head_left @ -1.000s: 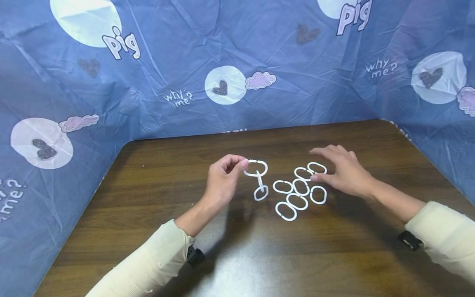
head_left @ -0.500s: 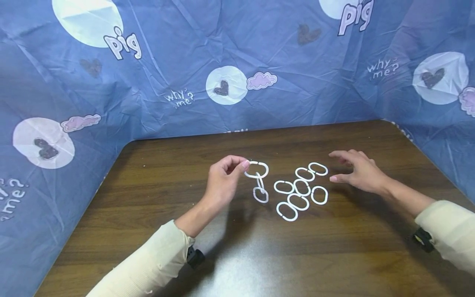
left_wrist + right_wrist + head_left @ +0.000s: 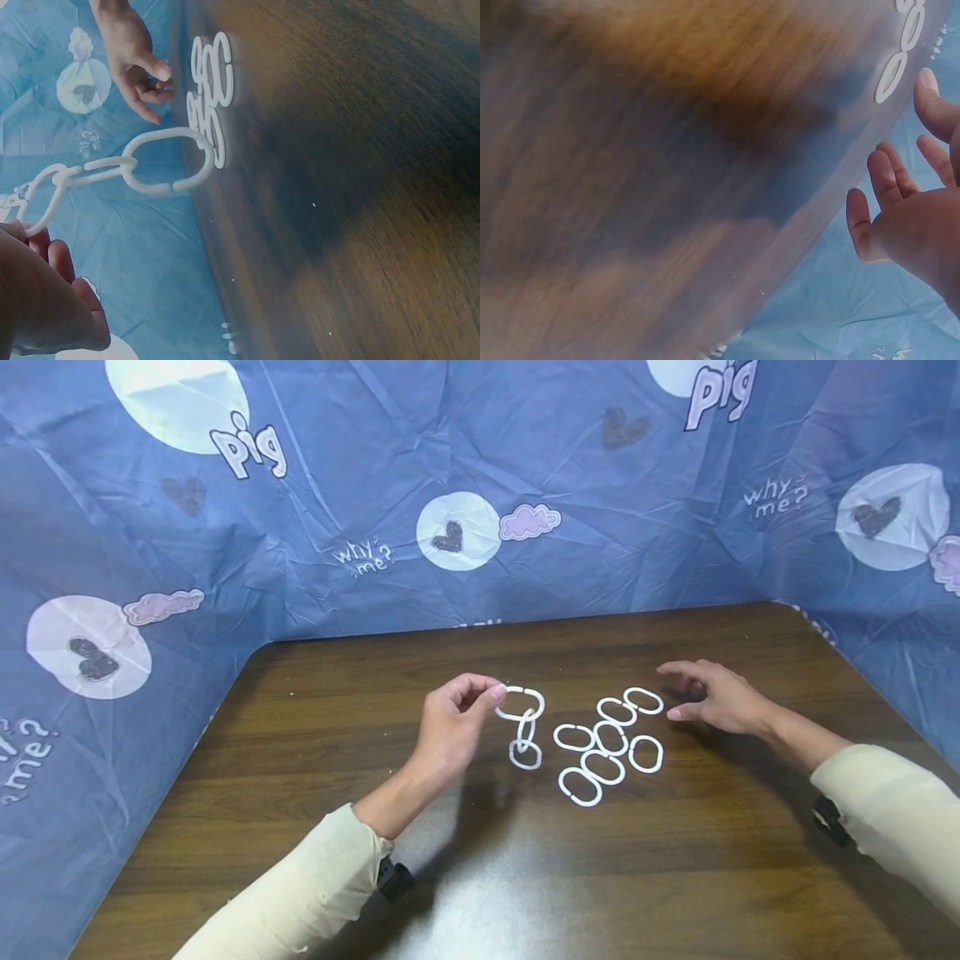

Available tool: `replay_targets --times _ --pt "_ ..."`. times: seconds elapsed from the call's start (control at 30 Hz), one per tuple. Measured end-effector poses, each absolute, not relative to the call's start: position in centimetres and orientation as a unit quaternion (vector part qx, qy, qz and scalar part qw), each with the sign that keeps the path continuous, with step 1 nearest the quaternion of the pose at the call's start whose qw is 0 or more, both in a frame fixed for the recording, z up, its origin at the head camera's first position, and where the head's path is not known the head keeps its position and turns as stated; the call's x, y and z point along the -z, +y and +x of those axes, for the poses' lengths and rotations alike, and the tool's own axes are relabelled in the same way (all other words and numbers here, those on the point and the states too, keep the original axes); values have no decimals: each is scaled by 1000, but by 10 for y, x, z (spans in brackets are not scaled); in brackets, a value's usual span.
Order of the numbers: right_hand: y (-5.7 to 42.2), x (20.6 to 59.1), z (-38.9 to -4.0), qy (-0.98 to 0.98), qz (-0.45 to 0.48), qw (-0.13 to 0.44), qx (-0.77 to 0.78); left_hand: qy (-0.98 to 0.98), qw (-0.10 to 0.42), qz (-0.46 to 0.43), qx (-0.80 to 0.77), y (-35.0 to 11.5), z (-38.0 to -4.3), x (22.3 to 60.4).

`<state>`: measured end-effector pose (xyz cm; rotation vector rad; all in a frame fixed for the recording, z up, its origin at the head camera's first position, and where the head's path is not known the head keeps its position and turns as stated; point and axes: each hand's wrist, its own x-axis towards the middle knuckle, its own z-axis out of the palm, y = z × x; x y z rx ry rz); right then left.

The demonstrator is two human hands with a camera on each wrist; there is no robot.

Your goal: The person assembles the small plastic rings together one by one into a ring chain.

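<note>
Between thumb and fingertips, my left hand (image 3: 452,717) pinches the top link of a short chain of three white plastic links (image 3: 528,728). The chain hangs above the table; in the left wrist view its lowest link (image 3: 166,187) shows a small split in its side. Several loose white oval links (image 3: 603,767) lie on the table to the right of the chain, some touching or overlapping. My right hand (image 3: 716,697) hovers just right of the farthest loose link (image 3: 643,701), fingers loosely bent and apart from the thumb, holding nothing.
A dark wood-grain table (image 3: 660,877) lies under both hands. Blue printed cloth (image 3: 322,477) stands along its back and sides. Black wrist straps (image 3: 393,878) sit at the cream sleeves (image 3: 300,885).
My right hand has drawn back to the right from the loose links, then shifted slightly left. The hanging chain has swung and turned a little; my left hand stays nearly still.
</note>
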<state>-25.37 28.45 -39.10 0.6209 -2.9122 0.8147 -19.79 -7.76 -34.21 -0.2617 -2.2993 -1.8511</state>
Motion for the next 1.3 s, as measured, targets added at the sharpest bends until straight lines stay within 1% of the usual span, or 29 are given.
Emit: replay_targets --times 0.13,0.37,0.63,0.9,1.3 --pt "281 392 -261 -941 213 15 -262 -773 87 -90 622 -78 -198 343" --pt "278 391 -275 -943 226 -43 -241 -775 87 -93 619 -78 -198 342" --pt "276 395 -285 -939 233 -85 -238 -775 85 -95 619 -79 -198 343" --pt "274 402 -289 -945 236 -91 -208 -775 83 -96 619 -80 -198 341" --pt "272 407 -287 -947 232 -62 -213 -778 80 -91 617 -81 -198 343"
